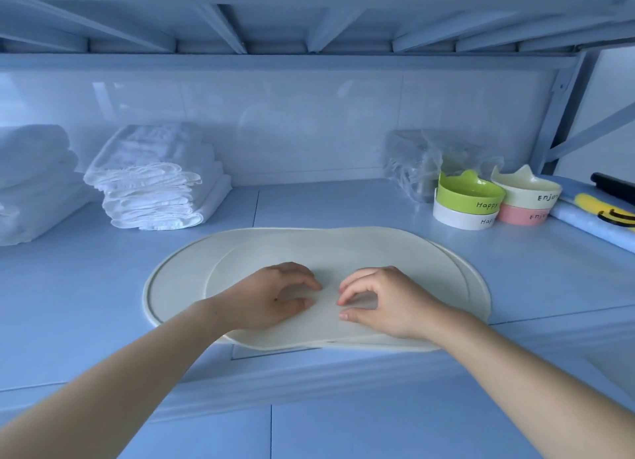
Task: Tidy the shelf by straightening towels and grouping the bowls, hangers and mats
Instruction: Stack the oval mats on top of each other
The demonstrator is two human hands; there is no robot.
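Two pale oval mats (pixel 309 249) lie overlapped in the middle of the frame. The upper one is shifted right and toward the front, so the rimmed edge of the lower one shows at the left. Its near edge hangs slightly past the front lip of the shelf (pixel 343 204).

The left hand (pixel 275 297) and the right hand (pixel 385 300) both rest on the upper mat, close together but apart. Their fingers (pixel 311 281) are arched, with the tips pressed to the mat. They seem to hold nothing, though a pinch of the mat under the thumbs cannot be ruled out.

The step in hand looks like grouping the mats, sliding the top one to sit square over the lower. The next move probably calls for a flat, even push back and to the left until the edges match, without wrinkling the soft sheet.

At the right of the frame four bowls (pixel 470 195) stand in two stacks of two, touching, green on white and cream on pink. Behind them sits a clear plastic bag (pixel 415 156) whose contents are too blurred to name. At the far right lie a rolled blue pad (pixel 591 214) with a yellow mark and a black object (pixel 615 187). In the upper left, a folded towel pile (pixel 154 183) has ragged edges, and beside it stands a second pile (pixel 34 177).
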